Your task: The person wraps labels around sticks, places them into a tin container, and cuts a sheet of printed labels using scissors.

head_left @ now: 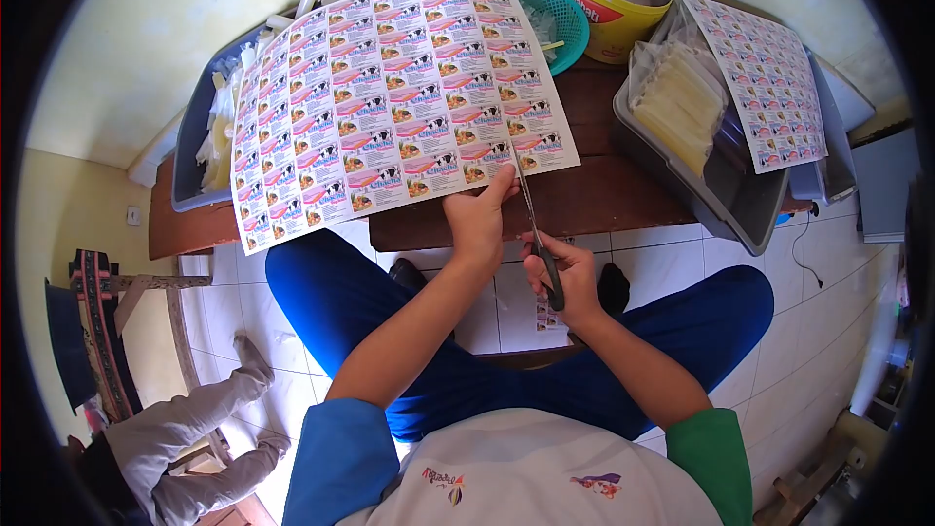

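Note:
A large sheet of printed labels [390,88] spreads across the wooden bench, its near edge toward me. My left hand [479,219] grips that near edge, thumb on top, just left of the scissors. In my right hand [567,281] are scissors with dark handles [551,278], their blades pointing away from me and meeting the sheet between two label columns. The fingers under the sheet are hidden. A small strip of labels [548,316] shows on the floor below my right hand.
Behind the sheet stand a grey-blue tub of pale packets [185,161], a teal basket [575,24] and a yellow bucket [623,24]. On the right, a grey bin [672,170] holds yellowish packets, with another label sheet [760,78] over it. Another person's legs [205,429] are at lower left.

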Demonstrator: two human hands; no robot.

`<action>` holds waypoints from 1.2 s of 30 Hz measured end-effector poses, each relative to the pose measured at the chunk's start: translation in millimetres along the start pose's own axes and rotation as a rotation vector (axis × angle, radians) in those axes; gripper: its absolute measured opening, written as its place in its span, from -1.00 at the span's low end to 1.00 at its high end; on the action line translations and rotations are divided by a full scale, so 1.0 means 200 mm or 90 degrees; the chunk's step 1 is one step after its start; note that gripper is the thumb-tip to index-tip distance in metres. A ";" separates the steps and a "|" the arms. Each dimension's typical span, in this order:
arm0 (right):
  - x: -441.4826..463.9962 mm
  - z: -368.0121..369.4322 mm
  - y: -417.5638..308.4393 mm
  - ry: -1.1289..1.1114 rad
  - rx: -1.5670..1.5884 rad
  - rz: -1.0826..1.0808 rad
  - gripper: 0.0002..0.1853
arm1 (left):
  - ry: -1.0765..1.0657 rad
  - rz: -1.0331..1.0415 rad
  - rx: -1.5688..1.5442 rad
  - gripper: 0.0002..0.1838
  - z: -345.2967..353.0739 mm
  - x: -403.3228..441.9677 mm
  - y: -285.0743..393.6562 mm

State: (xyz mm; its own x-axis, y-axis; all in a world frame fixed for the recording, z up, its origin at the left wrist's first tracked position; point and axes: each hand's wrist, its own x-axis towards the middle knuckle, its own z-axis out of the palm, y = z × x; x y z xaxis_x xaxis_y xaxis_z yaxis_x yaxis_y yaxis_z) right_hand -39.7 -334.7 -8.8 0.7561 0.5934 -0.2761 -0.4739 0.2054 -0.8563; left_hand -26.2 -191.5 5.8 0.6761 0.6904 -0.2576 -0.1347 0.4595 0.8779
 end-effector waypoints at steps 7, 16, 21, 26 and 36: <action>-0.01 0.01 -0.01 0.002 -0.016 -0.009 -0.55 | -0.003 -0.013 -0.004 -0.71 0.01 -0.01 0.02; -0.03 0.03 -0.03 0.018 -0.016 -0.011 -0.55 | 0.003 -0.009 -0.001 -0.72 0.02 -0.03 0.03; -0.03 0.03 -0.04 0.025 -0.021 -0.006 -0.55 | 0.014 0.008 -0.007 -0.74 0.03 -0.03 0.03; -0.04 0.03 -0.04 0.024 -0.025 -0.005 -0.54 | 0.017 0.007 -0.012 -0.74 0.03 -0.03 0.03; -0.05 0.04 -0.07 0.033 -0.053 -0.002 -0.56 | 0.016 0.000 -0.009 -0.75 0.04 -0.04 0.05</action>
State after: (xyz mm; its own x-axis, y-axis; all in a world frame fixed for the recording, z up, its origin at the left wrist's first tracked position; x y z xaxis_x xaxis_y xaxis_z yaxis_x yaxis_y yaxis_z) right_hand -44.4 -337.6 8.9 0.7810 0.5511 -0.2939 -0.4337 0.1400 -0.8901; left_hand -27.9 -197.6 20.1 0.6572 0.7044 -0.2682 -0.1447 0.4672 0.8722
